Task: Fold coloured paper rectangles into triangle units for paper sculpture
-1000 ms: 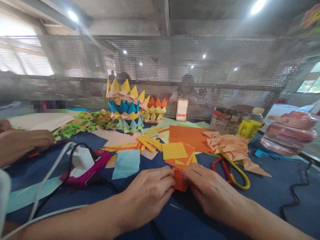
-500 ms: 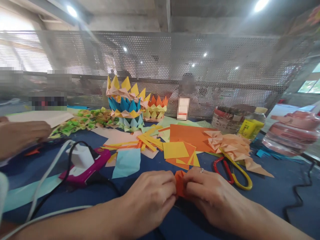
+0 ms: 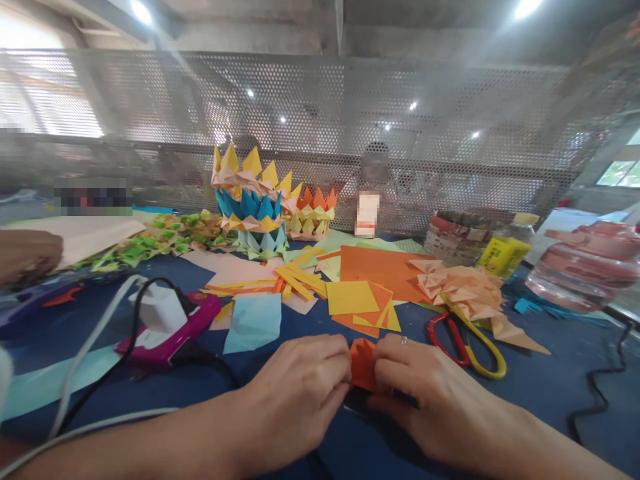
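Note:
A small piece of folded orange paper point(image 3: 363, 365) is held between my two hands, just above the blue table. My left hand point(image 3: 305, 387) is closed with its fingertips pinching the paper's left side. On the right side, the bent fingers of my right hand point(image 3: 420, 377), with a ring on one, grip the same paper. Its lower edge and my thumbs are partly hidden. Beyond my hands lie yellow paper squares point(image 3: 350, 298) and a light blue sheet point(image 3: 253, 322). Scissors point(image 3: 487, 360) with red and yellow handles rest beside my right hand.
Folded paper crowns point(image 3: 250, 207) stand at the back, near a large orange sheet point(image 3: 380, 270). A magenta power strip point(image 3: 150, 353) with cables lies left. Peach folded pieces point(image 3: 460, 287), a bottle point(image 3: 507, 250) and a pink jug point(image 3: 585, 267) are right. Another person's hand point(image 3: 30, 257) is far left.
My right fingers have shifted slightly right, showing more of the orange paper. The other person's hand has moved left. My view has tilted a little.

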A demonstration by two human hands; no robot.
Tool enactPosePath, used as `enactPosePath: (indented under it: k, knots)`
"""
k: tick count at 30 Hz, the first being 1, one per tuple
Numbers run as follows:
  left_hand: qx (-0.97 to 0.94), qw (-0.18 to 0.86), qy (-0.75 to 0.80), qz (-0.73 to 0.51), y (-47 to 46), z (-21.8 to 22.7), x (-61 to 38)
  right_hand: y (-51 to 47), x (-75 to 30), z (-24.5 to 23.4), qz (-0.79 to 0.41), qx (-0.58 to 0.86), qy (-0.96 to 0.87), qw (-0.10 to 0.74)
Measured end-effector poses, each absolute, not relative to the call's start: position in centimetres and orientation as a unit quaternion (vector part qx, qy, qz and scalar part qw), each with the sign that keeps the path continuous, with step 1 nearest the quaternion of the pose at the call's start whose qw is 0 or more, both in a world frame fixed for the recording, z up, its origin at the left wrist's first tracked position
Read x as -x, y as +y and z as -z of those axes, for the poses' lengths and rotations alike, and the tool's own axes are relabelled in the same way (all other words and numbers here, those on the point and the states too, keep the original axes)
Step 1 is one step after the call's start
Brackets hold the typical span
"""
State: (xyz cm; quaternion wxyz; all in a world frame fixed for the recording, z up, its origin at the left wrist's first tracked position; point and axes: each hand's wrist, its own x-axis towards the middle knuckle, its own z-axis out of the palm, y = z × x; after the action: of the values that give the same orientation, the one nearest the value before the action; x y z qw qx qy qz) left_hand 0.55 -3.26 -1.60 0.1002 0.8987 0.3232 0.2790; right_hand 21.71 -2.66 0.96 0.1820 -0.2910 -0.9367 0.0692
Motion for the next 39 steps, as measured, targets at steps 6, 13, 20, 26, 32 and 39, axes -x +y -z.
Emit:
enactPosePath:
  k: [6, 13, 20, 26, 32, 39]
  knots:
    - [-0.875, 0.190, 0.343, -0.284, -2.9, 1.0, -0.6, -3.1, -22.0, -1.8, -0.130, 0.370, -0.910, 0.135]
    - [-0.881, 0.182, 0.339, -0.276, -2.9, 0.9, -0.5, -3.5, -22.6, -1.4, -0.083, 0.348, -0.923, 0.140]
    - [-0.878, 0.193, 0.340, -0.276, -3.0, 0.9, -0.6, -2.8, -23.2, -1.2, -0.095, 0.324, -0.927, 0.164]
    - [-0.867, 0.204, 0.352, -0.287, -2.9, 0.9, -0.8, -2.9, -22.8, -0.9, -0.132, 0.368, -0.901, 0.186]
    - [-0.858, 0.217, 0.359, -0.297, -2.6, 1.1, -0.8, -2.3, -22.2, 0.0, -0.155, 0.404, -0.879, 0.200]
    - [-0.856, 0.210, 0.362, -0.303, -2.6, 1.0, -1.1, -2.3, -21.8, 0.1, -0.149, 0.431, -0.867, 0.202]
